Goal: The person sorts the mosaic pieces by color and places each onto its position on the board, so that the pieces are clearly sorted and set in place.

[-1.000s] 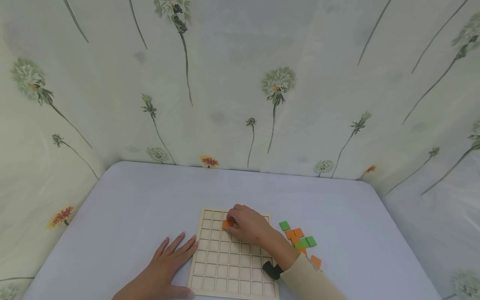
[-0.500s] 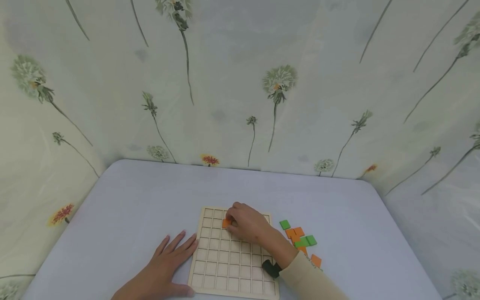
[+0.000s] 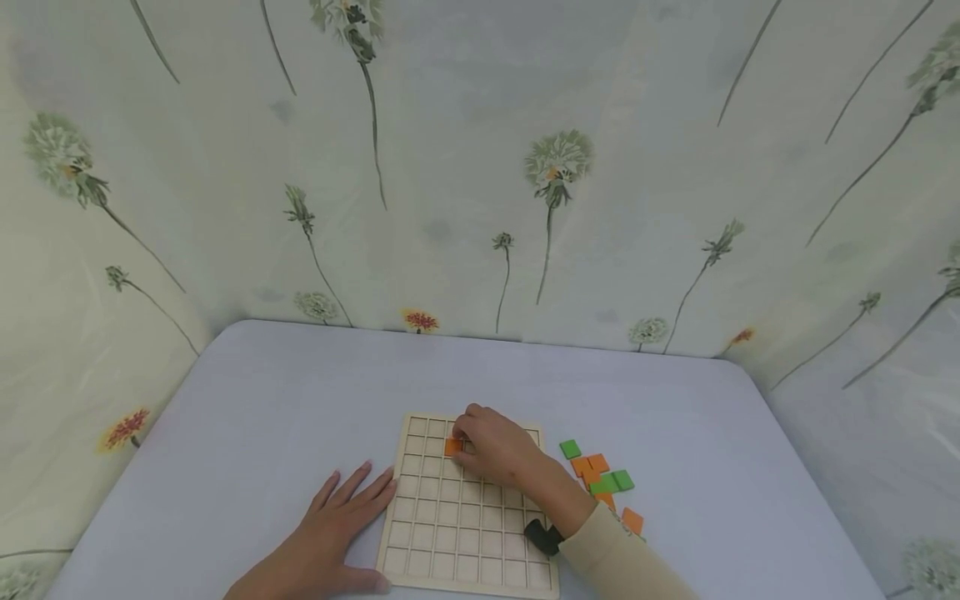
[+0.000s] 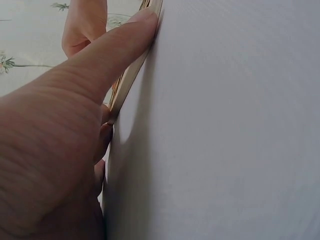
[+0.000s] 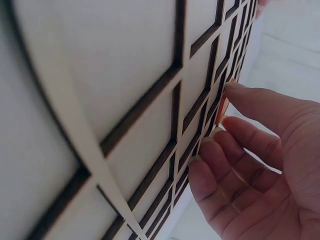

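1. Head view: your right hand point(image 3: 495, 446) pinches an orange square tile point(image 3: 453, 447) at the second row from the far edge, third column from the left, of the wooden grid board point(image 3: 465, 590).
2. Head view: your left hand point(image 3: 333, 525) lies loose and spread, grasping nothing, fingertips touching the board's left edge, thumb at its near-left corner.
3. Head view only: loose green tiles point(image 3: 623, 481) and spare orange tiles point(image 3: 632, 521) lie on the white table point(image 3: 720, 450), right of the board.
4. Right wrist view, not clear from above: your thumb and index finger meet the tile from opposite sides, the other fingers curling beside them. You cannot tell whether it sits fully in its cell.
5. Left wrist view only: the board's thin side wall shows, your thumb tip against it.
6. Compared with half a second earlier, both hands, tile and board keep their places; only the framing shifts slightly.
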A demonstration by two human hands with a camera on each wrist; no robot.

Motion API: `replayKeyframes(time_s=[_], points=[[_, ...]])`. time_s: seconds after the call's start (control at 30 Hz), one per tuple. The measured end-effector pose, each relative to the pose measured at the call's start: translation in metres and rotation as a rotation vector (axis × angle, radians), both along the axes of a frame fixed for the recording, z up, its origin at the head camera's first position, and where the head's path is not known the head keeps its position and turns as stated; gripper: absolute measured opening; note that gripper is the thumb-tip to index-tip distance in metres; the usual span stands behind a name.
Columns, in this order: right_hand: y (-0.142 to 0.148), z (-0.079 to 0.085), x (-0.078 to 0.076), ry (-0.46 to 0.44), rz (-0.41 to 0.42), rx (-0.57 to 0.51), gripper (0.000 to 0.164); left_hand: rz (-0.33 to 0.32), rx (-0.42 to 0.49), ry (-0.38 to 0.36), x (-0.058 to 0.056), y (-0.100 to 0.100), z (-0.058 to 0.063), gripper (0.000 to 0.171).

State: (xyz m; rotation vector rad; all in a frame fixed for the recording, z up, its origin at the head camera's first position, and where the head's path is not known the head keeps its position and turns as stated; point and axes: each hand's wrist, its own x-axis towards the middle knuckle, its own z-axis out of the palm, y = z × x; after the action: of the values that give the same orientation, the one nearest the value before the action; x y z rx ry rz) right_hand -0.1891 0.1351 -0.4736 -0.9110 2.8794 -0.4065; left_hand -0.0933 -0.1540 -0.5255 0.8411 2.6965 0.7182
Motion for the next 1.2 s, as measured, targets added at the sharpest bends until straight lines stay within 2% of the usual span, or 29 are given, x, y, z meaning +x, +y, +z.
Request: replayKeyframes(time_s=[0.13, 0.33, 0.67, 1.03, 1.2], points=[[0.001, 0.001, 0.000, 0.010, 0.011, -0.006, 0.021, 0.003, -0.005, -0.006, -0.001, 0.000, -0.001, 0.119], [0.003, 0.000, 0.000, 0.008, 0.007, 0.007, 0.024, 0.025, -0.015, -0.054, -0.001, 0.002, 0.001, 0.121], [0.004, 0.008, 0.003, -0.033, 0.005, 0.007, 0.031, 0.020, -0.018, -0.048, 0.000, 0.003, 0.005, 0.119], [0.011, 0.012, 0.009, -0.072, -0.024, -0.005, 0.037, 0.006, 0.019, -0.033, 0.000, 0.000, 0.002, 0.119], [0.016, 0.012, 0.011, -0.075, -0.003, -0.010, 0.037, 0.012, 0.008, -0.040, 0.000, 0.001, 0.002, 0.119]])
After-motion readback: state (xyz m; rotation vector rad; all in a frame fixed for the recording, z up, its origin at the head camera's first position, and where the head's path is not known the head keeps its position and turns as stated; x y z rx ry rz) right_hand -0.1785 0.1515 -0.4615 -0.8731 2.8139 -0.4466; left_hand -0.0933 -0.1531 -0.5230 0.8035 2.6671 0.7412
